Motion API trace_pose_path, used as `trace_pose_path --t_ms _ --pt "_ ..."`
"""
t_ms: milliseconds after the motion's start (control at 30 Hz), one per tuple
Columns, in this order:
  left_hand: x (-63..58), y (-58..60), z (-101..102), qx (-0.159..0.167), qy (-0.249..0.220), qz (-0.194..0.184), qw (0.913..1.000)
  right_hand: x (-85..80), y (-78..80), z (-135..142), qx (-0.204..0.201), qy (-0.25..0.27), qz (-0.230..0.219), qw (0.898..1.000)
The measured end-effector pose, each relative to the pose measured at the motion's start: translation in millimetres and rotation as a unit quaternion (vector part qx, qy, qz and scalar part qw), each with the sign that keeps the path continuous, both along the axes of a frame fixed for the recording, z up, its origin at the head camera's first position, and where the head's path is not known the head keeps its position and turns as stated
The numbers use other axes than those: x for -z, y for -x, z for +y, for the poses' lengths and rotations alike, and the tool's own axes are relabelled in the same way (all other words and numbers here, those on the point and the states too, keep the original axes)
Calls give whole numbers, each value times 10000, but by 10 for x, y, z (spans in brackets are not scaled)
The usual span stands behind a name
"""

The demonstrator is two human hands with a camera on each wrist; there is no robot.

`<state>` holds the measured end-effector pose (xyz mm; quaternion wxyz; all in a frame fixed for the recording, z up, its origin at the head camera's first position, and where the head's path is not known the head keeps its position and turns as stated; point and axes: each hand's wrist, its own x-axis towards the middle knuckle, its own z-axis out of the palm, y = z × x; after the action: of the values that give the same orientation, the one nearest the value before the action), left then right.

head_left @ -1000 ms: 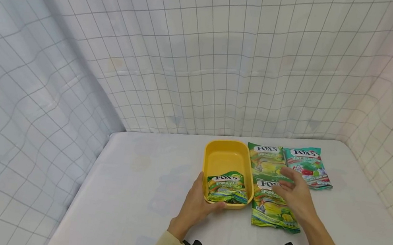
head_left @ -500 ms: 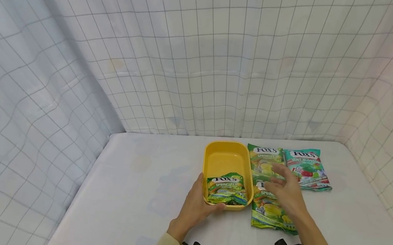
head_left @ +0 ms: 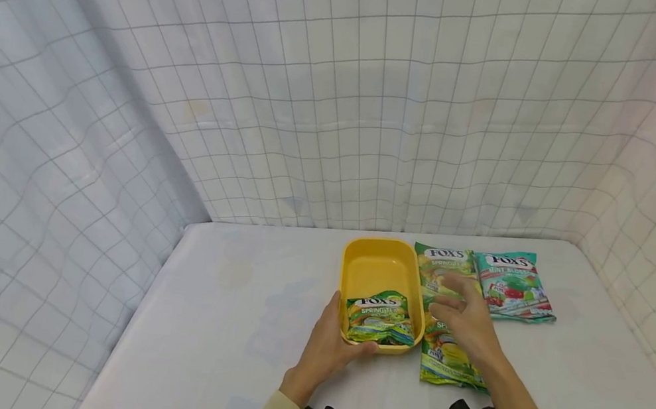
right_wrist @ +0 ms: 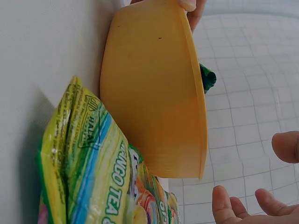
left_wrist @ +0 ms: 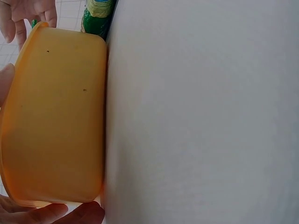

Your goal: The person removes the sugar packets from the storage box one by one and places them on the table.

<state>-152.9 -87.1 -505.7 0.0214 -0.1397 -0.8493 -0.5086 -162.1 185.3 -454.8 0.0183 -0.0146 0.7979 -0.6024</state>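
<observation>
A yellow plastic tub stands on the white table, with a green Fox's Spring Tea candy bag lying in its near half. My left hand holds the tub at its near left corner, thumb at the near rim and fingers along the left side. Over the Spring Tea bags right of the tub hovers my right hand, fingers loosely bent and holding nothing. It partly hides the nearer bag; the farther bag lies beyond it. In the right wrist view, the fingertips stand apart from the tub.
A teal Fox's Mint Blossom bag lies at the back right of the table. Behind and at both sides hangs white cloth with a grid pattern. A black curved piece sits at each wrist.
My right hand has moved left above the Spring Tea bags, closer to the tub. The left hand keeps its hold, and the tub and bags stay in place.
</observation>
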Motion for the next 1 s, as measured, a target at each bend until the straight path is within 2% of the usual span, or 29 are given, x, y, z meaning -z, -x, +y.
trace_pose_path --t_ms 467,1000 --pt "-21 -2 5 -38 -11 -228 9997 75 26 -95 -292 119 168 9994" --pt "-18 -13 6 -68 20 -164 9998 -22 98 -289 -428 79 215 9988"
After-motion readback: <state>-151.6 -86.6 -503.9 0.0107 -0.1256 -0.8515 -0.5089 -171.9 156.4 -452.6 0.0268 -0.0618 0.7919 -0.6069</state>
